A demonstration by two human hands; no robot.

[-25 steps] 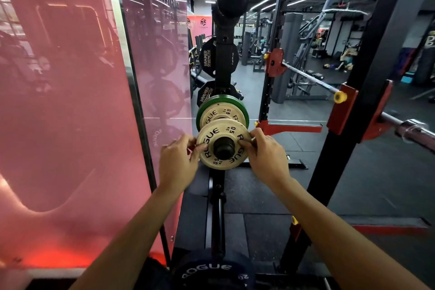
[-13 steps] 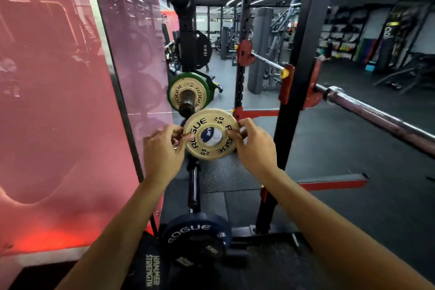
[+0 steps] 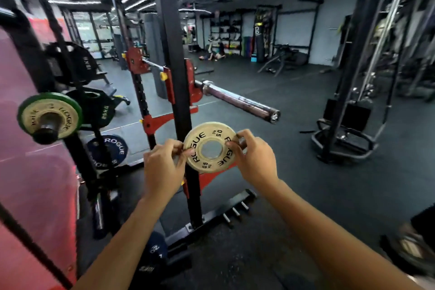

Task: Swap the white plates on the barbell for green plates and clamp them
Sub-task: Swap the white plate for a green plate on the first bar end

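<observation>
A small cream-white plate (image 3: 210, 147) marked ROGUE 0.5 KG hangs in the air in front of the rack upright. My left hand (image 3: 163, 167) pinches its left rim and my right hand (image 3: 255, 159) pinches its right rim. At the far left, a storage peg (image 3: 46, 130) carries another white plate (image 3: 50, 119) with a green plate (image 3: 76, 110) behind it. The barbell sleeve (image 3: 240, 102) sticks out bare from the red hook of the rack, up and to the right of the held plate.
The black rack upright (image 3: 175, 77) stands right behind the held plate. Blue Rogue plates (image 3: 109, 149) and black plates (image 3: 80, 63) hang on the storage post at left. A pink glass wall (image 3: 30, 172) closes the left side. A black machine frame (image 3: 348, 125) stands at right on the dark rubber floor.
The white plate has come off the storage peg and travelled right with both hands. My view has swung right, so the peg now sits at far left and the bare barbell sleeve is in view.
</observation>
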